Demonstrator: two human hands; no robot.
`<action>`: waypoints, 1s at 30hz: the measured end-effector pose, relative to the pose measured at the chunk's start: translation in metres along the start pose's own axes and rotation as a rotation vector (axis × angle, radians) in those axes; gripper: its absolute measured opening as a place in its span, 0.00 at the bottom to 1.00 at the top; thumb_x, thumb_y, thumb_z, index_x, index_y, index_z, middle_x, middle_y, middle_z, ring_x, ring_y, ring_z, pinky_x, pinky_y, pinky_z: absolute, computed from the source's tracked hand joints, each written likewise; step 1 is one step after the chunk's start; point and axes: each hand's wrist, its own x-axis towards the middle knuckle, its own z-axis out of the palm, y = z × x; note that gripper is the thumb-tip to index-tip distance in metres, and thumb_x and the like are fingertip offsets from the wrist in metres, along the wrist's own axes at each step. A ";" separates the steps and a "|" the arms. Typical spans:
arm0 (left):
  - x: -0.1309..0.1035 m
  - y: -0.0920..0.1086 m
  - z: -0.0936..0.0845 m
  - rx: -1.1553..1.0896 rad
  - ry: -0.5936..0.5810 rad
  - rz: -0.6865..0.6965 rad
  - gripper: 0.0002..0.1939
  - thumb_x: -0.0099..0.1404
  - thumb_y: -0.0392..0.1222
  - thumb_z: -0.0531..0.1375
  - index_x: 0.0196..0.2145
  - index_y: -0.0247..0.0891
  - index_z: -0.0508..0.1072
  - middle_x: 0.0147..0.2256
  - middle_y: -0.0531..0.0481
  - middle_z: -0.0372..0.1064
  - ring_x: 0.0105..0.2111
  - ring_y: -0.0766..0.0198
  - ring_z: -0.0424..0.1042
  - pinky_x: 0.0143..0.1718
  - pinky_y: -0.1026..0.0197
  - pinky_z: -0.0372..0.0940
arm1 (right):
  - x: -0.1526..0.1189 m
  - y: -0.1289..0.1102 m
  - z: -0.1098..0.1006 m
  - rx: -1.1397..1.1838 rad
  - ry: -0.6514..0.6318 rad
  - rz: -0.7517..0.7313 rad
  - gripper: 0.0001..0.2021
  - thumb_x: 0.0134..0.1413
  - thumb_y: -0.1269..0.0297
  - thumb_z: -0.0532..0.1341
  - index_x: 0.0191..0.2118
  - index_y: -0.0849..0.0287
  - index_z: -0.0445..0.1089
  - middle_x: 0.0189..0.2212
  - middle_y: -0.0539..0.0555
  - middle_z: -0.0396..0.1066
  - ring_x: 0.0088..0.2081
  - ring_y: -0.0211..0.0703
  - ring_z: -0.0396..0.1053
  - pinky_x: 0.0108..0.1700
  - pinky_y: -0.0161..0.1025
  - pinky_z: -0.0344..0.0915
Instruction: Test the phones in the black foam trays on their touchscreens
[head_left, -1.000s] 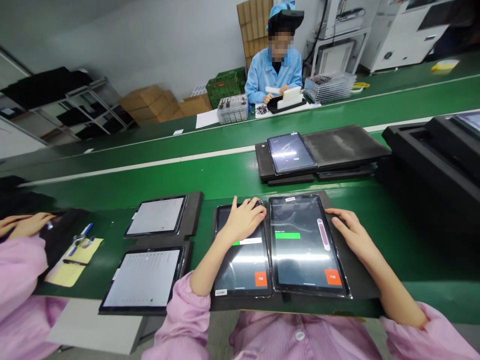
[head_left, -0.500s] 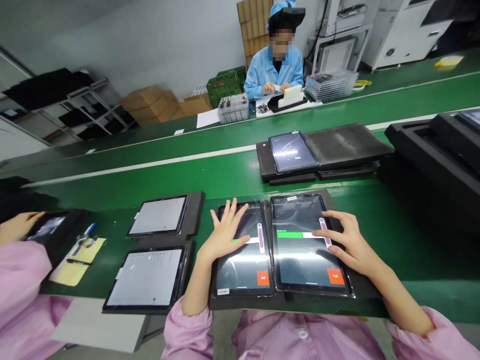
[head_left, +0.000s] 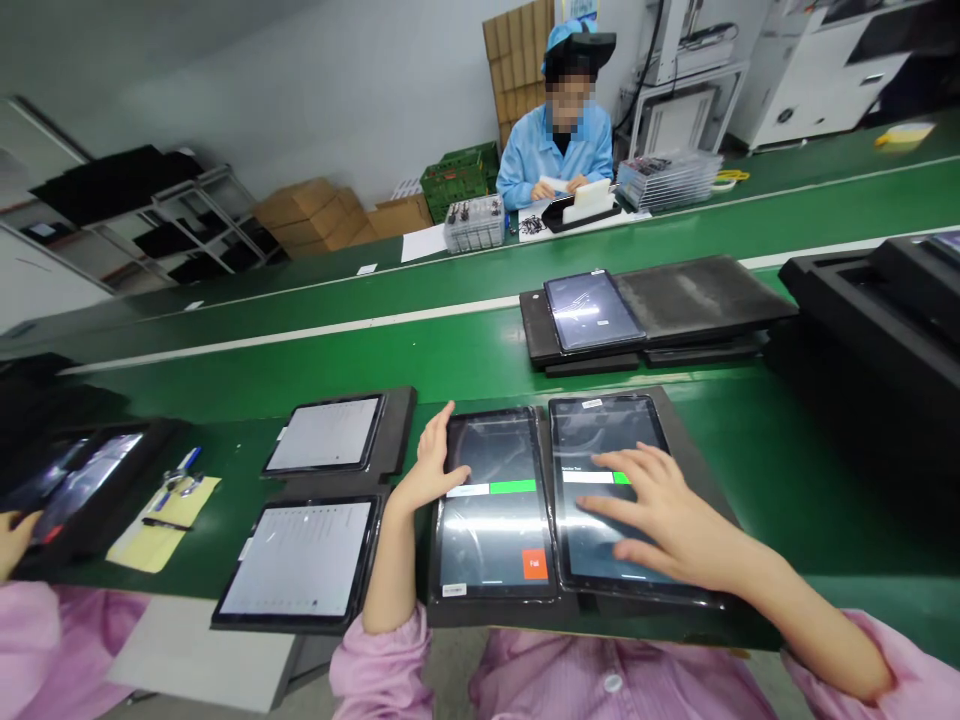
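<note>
Two tablets lie side by side in front of me on dark foam. My left hand rests at the left edge of the left tablet, fingers apart, thumb over its screen. That screen shows a white and green bar and an orange Fail box. Over the right tablet my right hand is spread, covering part of the bar and the lower right of the screen. Whether its fingertips touch the glass I cannot tell. Neither hand holds anything.
Two lit tablets lie to the left, near a yellow paper with pens. A co-worker's hand is far left. Another tablet lies on foam beyond. Black trays stand right; a person in blue sits opposite.
My left hand has drawn back to the left tablet's edge. My right hand has moved left over its screen. The volume sliders are gone, and the co-worker's hand at left has moved lower.
</note>
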 end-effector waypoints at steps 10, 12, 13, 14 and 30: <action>0.054 0.103 0.015 0.438 -0.282 0.171 0.29 0.70 0.67 0.57 0.61 0.50 0.69 0.72 0.34 0.47 0.72 0.31 0.44 0.61 0.15 0.21 | 0.002 0.032 -0.011 0.048 0.102 0.127 0.16 0.70 0.49 0.57 0.37 0.43 0.81 0.63 0.53 0.63 0.64 0.65 0.57 0.66 0.75 0.40; 0.055 0.105 0.016 0.451 -0.250 0.185 0.29 0.70 0.68 0.55 0.58 0.46 0.70 0.69 0.31 0.53 0.70 0.32 0.50 0.62 0.15 0.21 | -0.008 0.062 -0.006 0.126 0.360 0.374 0.19 0.69 0.45 0.53 0.43 0.45 0.80 0.60 0.57 0.63 0.63 0.64 0.58 0.65 0.71 0.49; 0.055 0.104 0.015 0.450 -0.241 0.192 0.30 0.70 0.68 0.55 0.58 0.45 0.70 0.68 0.29 0.55 0.70 0.32 0.51 0.62 0.15 0.22 | -0.011 0.076 0.000 0.170 0.499 0.522 0.20 0.67 0.43 0.53 0.46 0.48 0.78 0.57 0.60 0.65 0.61 0.64 0.60 0.64 0.69 0.52; 0.054 0.103 0.015 0.444 -0.237 0.199 0.30 0.70 0.68 0.55 0.58 0.44 0.70 0.68 0.28 0.56 0.70 0.33 0.52 0.62 0.15 0.22 | -0.012 0.088 0.007 0.220 0.598 0.645 0.23 0.65 0.41 0.53 0.47 0.51 0.76 0.53 0.61 0.66 0.58 0.63 0.63 0.63 0.67 0.56; 0.058 0.113 0.006 0.588 -0.183 0.193 0.23 0.75 0.55 0.49 0.56 0.44 0.74 0.63 0.33 0.65 0.67 0.37 0.59 0.67 0.20 0.36 | 0.009 0.107 0.030 0.450 0.521 0.693 0.18 0.57 0.50 0.60 0.48 0.54 0.72 0.50 0.60 0.63 0.59 0.59 0.62 0.65 0.58 0.59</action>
